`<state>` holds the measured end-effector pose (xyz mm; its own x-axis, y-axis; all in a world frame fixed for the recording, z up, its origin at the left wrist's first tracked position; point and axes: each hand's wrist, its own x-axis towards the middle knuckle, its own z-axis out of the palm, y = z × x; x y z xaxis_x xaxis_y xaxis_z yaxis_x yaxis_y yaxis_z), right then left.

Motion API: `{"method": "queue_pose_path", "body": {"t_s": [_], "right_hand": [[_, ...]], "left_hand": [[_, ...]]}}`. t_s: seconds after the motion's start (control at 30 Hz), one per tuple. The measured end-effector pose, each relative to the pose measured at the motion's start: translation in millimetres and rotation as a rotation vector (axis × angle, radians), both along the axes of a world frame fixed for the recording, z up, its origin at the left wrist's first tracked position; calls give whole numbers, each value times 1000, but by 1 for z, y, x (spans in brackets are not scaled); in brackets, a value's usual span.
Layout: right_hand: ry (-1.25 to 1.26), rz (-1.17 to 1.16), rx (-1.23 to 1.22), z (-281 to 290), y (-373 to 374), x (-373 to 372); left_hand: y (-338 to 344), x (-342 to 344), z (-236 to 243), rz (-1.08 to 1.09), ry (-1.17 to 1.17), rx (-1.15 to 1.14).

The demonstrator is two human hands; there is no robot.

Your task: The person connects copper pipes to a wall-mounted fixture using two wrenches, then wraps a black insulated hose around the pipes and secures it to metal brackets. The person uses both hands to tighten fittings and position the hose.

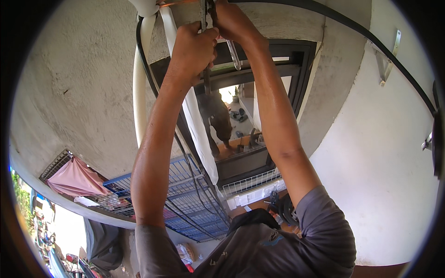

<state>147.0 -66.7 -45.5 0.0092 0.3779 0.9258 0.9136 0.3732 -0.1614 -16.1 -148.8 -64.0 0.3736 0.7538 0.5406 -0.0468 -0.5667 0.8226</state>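
My left hand (192, 53) is closed around a long, upright metal tool (206, 78), silver above and dark below. My right hand (234, 25) is closed just to the right at the top edge, on a metal tool whose upper part is hidden; a shiny handle (234, 58) hangs below its fingers. A copper pipe (176, 3) runs at the top beside a white fitting (143, 7). A white tape (197, 127) hangs down behind my left hand, next to a pale ribbed hose (137, 102) and a black cable (146, 55).
A dark-framed window (301, 74) sits behind my arms. Wire racks (185, 217) and a pink cloth (74, 180) are below. A thick black cable (380, 46) arcs past metal brackets (387, 65) at the right. Coiled black items (282, 208) lie below the window.
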Motion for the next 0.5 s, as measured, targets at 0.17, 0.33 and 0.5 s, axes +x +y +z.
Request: {"method": "queue_pose_path", "body": {"t_s": [0.17, 0.33, 0.5], "right_hand": [[-74, 361, 366, -7, -6, -11], [32, -69, 40, -17, -10, -16], [72, -33, -90, 3, -11, -8]], "left_hand": [[3, 0, 3, 10, 6, -6], [5, 1, 1, -34, -59, 20], [2, 3, -3, -40, -81, -9]]}}
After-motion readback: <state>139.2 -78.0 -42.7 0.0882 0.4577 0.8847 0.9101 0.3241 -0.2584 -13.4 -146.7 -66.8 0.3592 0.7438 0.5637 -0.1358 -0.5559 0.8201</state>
